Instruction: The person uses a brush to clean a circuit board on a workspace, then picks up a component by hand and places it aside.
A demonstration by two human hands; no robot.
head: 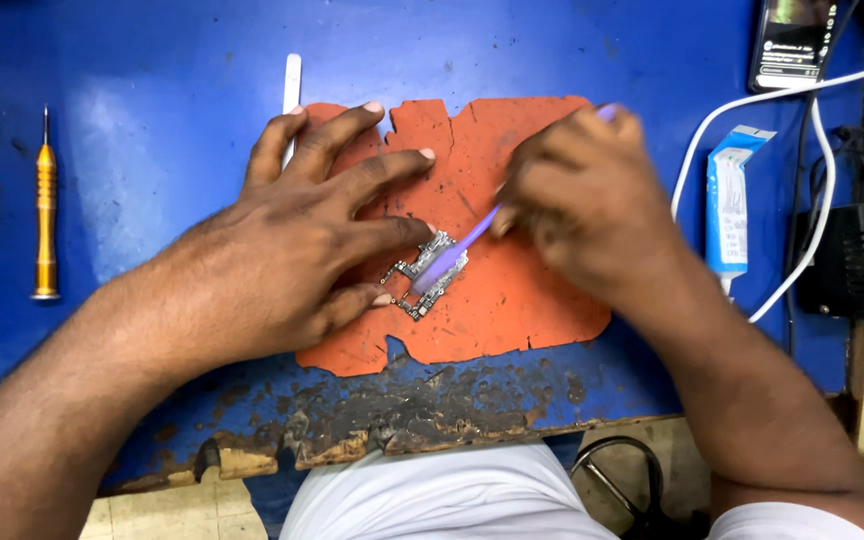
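A small circuit board (430, 275) lies on a torn orange mat (512, 300) on a blue workbench (152, 120). My left hand (302, 235) rests flat on the mat, with its thumb and forefinger pinning the board's left end. My right hand (582, 200) grips a purple brush (452, 258) by its handle. The brush's head lies on the board's top face. The handle's far end sticks out above my right knuckles.
An orange-handled screwdriver (45, 210) lies at the far left. A white flat tool (292, 85) pokes out behind my left hand. A blue-and-white tube (728, 210), white cables (812, 170), a phone (797, 40) and a dark box (862, 260) sit on the right. The bench's front edge (402, 420) is burnt and chipped.
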